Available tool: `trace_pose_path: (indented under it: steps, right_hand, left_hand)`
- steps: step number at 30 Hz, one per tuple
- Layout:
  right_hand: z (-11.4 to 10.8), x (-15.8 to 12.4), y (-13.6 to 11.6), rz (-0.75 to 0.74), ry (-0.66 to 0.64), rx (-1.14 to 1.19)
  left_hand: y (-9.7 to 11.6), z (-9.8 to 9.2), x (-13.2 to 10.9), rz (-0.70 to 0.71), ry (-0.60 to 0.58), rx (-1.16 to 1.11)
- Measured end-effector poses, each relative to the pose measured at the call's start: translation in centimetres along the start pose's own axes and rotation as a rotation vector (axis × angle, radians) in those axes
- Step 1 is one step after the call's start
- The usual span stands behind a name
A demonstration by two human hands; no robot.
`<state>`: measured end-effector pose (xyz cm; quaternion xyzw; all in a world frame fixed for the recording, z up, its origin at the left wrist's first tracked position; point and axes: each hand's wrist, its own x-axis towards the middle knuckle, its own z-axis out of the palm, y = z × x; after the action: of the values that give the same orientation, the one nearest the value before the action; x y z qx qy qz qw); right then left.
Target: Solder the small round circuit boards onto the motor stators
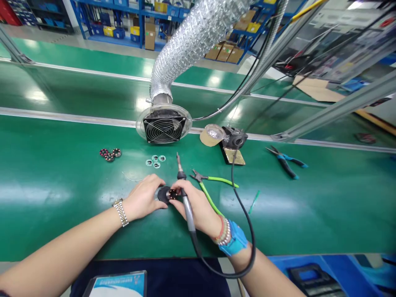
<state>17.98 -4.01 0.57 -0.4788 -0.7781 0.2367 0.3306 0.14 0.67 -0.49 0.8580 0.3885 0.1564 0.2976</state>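
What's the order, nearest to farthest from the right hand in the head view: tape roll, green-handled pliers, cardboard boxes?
From the right hand:
1. Green-handled pliers, just beyond it on the bench.
2. Tape roll, at the bench's far side.
3. Cardboard boxes, on blue shelving beyond the bench.

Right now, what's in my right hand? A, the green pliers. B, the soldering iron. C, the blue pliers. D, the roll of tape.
B. The right hand holds the soldering iron like a pen, tip up, while the left hand holds the black round part.
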Motion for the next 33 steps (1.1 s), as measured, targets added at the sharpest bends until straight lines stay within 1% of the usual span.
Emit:
trace_pose_path:
  steps: [2,4,9,11,14,15,16,17,19,20,21,23,27,30,33]
  right_hand:
    - [0.1,0.1,0.3,-0.063,-0.079,-0.057]
    - [0.5,0.2,0.5,-0.103,-0.110,-0.077]
    - [0.9,0.4,1.1,-0.145,-0.099,-0.013]
    - [0.8,0.4,1.3,-0.158,-0.096,-0.005]
    - [0.5,0.2,1.5,-0.140,-0.117,0.030]
    - [0.4,0.1,1.4,-0.123,-0.110,0.050]
    - [0.2,0.0,1.4,-0.100,-0.083,0.067]
    - [0.0,-0.1,1.3,-0.073,-0.032,0.081]
    - [-0.3,-0.3,1.2,-0.015,0.110,0.094]
    - [-0.4,-0.3,1.2,0.011,0.177,0.099]
    - [-0.5,-0.4,1.2,0.029,0.230,0.107]
    - [-0.6,-0.4,1.4,0.048,0.286,0.123]
    - [-0.6,-0.4,1.7,0.061,0.326,0.124]
    - [-0.5,-0.3,1.9,0.070,0.358,0.113]
    - [-0.3,-0.3,1.8,0.060,0.364,0.103]
  left_hand:
    - [-0.2,0.1,0.1,0.005,-0.009,0.007]
    - [-0.2,0.3,0.2,-0.001,-0.008,-0.001]
    - [0.2,0.4,0.2,-0.021,-0.011,-0.018]
    - [0.2,0.0,0.2,-0.030,-0.025,-0.021]
    - [-0.3,-1.4,0.4,-0.019,-0.119,-0.076]
    - [-0.6,-1.9,0.6,-0.030,-0.128,-0.086]
    - [-1.0,-2.4,0.9,-0.053,-0.107,-0.073]
    - [-1.4,-2.8,1.3,-0.084,-0.045,-0.028]
    - [-2.2,-3.3,2.4,-0.117,0.101,0.125]
    - [-2.5,-3.4,3.0,-0.113,0.148,0.202]
    - [-2.7,-3.4,3.7,-0.103,0.164,0.264]
    - [-2.9,-3.2,4.8,-0.082,0.138,0.322]
    - [-3.0,-3.1,6.0,-0.051,0.065,0.294]
    - [-3.0,-3.2,5.8,-0.063,0.084,0.255]
    - [-2.7,-3.1,5.1,-0.105,0.127,0.218]
